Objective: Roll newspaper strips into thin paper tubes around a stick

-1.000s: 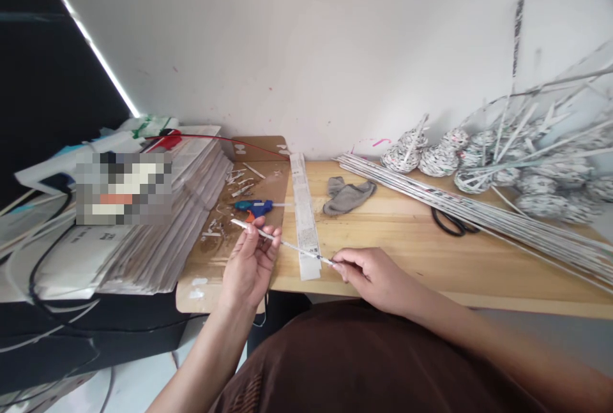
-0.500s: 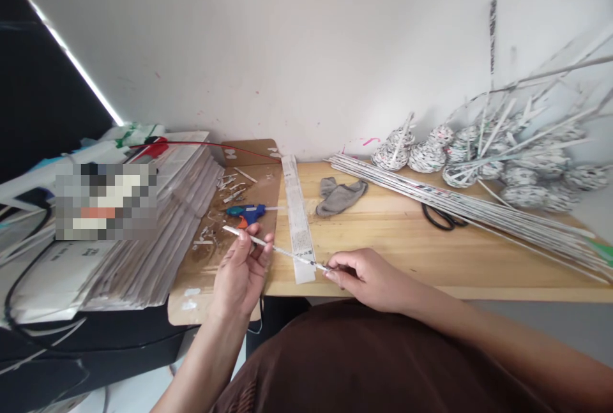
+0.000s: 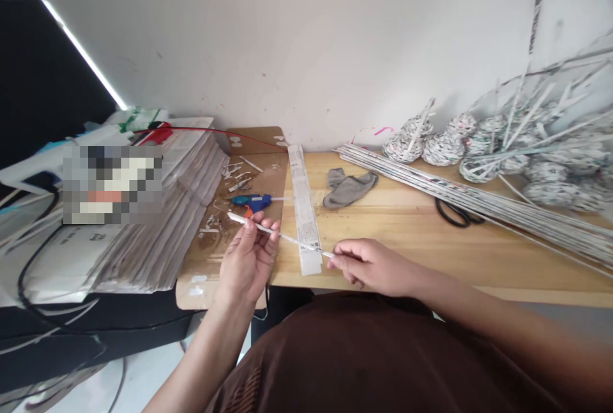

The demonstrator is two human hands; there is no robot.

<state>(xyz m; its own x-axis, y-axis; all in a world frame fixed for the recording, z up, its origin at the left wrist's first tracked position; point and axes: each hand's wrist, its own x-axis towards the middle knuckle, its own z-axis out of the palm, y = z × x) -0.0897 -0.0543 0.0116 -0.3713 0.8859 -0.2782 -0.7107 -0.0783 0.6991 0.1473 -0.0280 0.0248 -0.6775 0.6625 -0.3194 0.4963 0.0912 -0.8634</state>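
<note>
A thin rolled newspaper tube [image 3: 295,240] stretches between my two hands, slanting down to the right above the table's front part. My left hand [image 3: 249,253], palm up, pinches its wider whitish end between thumb and fingers. At the other end, my right hand [image 3: 366,263] grips the narrow tip with thumb and forefinger. Behind the tube lies a stack of flat newspaper strips [image 3: 301,193]. A blue glue gun [image 3: 256,202] with an orange trigger rests on stained cardboard [image 3: 223,266], just beyond my left fingers.
Tall stacks of paper sheets [image 3: 191,189] fill the left side. A grey cloth [image 3: 349,188] lies mid-table. Long paper tubes [image 3: 431,186] run diagonally across the right, over black-handled scissors [image 3: 453,214]. Woven paper gourd shapes [image 3: 443,145] stand along the wall.
The view has shifted slightly, so the table appears moved. Both hands keep hold of the tube; the fingers of my right hand have shifted a little around its tip.
</note>
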